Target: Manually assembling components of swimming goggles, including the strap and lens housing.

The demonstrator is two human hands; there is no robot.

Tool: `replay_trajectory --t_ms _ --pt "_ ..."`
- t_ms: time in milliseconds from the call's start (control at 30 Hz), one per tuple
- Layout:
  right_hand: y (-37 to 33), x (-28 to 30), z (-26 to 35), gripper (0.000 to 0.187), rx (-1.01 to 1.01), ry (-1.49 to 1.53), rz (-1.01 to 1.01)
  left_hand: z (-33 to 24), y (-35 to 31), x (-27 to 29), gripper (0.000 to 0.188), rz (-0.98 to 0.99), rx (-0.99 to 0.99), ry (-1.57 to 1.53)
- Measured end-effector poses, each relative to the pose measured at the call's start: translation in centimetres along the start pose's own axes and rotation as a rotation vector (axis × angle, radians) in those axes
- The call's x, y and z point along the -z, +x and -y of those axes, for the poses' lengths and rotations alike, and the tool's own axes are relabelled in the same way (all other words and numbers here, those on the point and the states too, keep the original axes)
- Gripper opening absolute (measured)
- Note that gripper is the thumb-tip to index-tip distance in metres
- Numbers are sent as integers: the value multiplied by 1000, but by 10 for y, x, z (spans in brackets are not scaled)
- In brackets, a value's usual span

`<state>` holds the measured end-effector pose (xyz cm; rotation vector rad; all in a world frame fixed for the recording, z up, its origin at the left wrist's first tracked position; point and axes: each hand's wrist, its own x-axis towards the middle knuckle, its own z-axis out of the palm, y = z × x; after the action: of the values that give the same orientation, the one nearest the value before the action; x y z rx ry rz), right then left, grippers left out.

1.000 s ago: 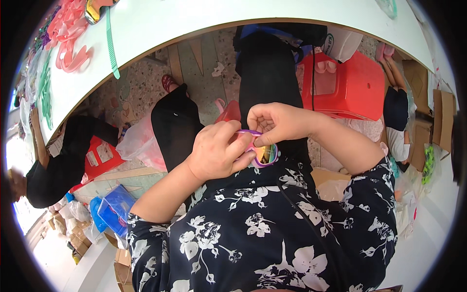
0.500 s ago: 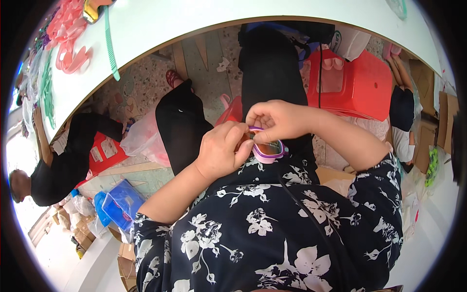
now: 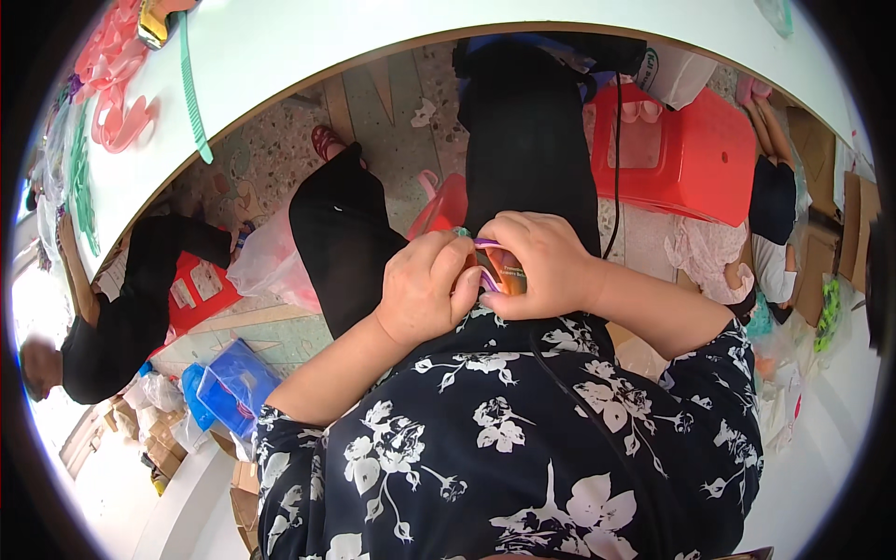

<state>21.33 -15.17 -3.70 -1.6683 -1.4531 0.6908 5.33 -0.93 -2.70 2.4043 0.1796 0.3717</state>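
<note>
A pair of swimming goggles (image 3: 512, 273) with a purple frame and orange-tinted lenses is held in front of my belly, above my lap. My left hand (image 3: 418, 287) grips its left side, fingers bent and thumb pressed in. Around its right side curls my right hand (image 3: 549, 266), with the thumb at the lower edge and the fingers over the top. Much of the frame is hidden behind my fingers.
On the white table (image 3: 308, 42) ahead lie pink straps (image 3: 119, 121) and a ridged green strap (image 3: 192, 93). A red stool (image 3: 700, 159) stands beneath it at right. Other people sit at far left and far right. A blue bag (image 3: 238, 383) is at left.
My right hand has shifted from the goggles' upper edge to wrap around their right side. The goggles have turned, and the right lens is now more covered.
</note>
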Motion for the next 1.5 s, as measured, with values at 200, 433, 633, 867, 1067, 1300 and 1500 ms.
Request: replay_trajectory --t_ms 200,433,633,867,1067,1300,1500 --pt "2 -4 -10 48 40 95 -97 6 6 -7 19 66 70 -182" --pt "3 -8 -14 41 26 42 -167 1 15 -11 11 99 266 -293" --pt "5 -1 -9 42 -3 6 -55 2 9 -10 15 62 255 -196" --pt "-10 27 15 54 -202 97 138 -8 -6 25 63 260 153 -164" --pt "-29 16 30 62 -204 167 122 -14 -23 45 69 345 270 -411" --pt "-46 4 25 67 -378 625 187 -15 -38 39 67 315 352 -507" --pt "-47 -14 29 64 -484 846 32 -16 -41 30 62 190 288 -503"
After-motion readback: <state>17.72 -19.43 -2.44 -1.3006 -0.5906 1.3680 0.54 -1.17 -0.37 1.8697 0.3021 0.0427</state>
